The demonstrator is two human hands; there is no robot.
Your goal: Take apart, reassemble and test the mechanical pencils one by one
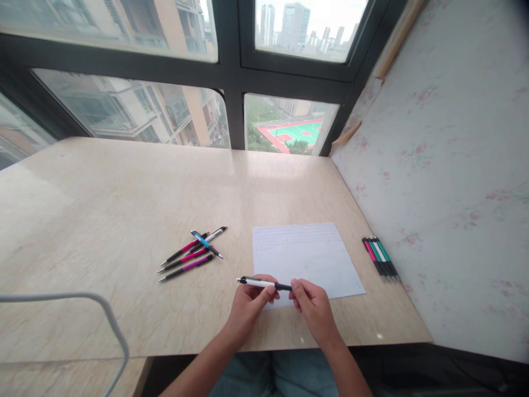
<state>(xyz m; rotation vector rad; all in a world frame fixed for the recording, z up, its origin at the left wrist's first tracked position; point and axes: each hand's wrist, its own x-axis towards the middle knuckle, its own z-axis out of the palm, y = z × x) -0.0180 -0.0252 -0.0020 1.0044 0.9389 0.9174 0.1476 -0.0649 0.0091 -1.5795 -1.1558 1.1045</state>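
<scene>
The white pen (pixel 257 283) is pinched between both hands, left hand (pixel 250 300) at its barrel, right hand (pixel 314 306) near its dark end; a slackened pinch could drop it, marking the paper (pixel 303 262) just beyond the grip, or rolling toward the loose pens (pixel 188 268) left of it.

The pen (pixel 257 283) I hold looks like smooth, faintly glossy plastic with a duller grip section, and the sheet (pixel 306 259) is matt paper. The tabletop (pixel 136 187) before me has a polished, stone-like finish that throws back light, while the wallpaper (pixel 438 165) looks matt. My jeans (pixel 248 375) look like woven cloth, the cable (pixel 109 314) smooth plastic, the window frame (pixel 233 82) dull metal.
</scene>
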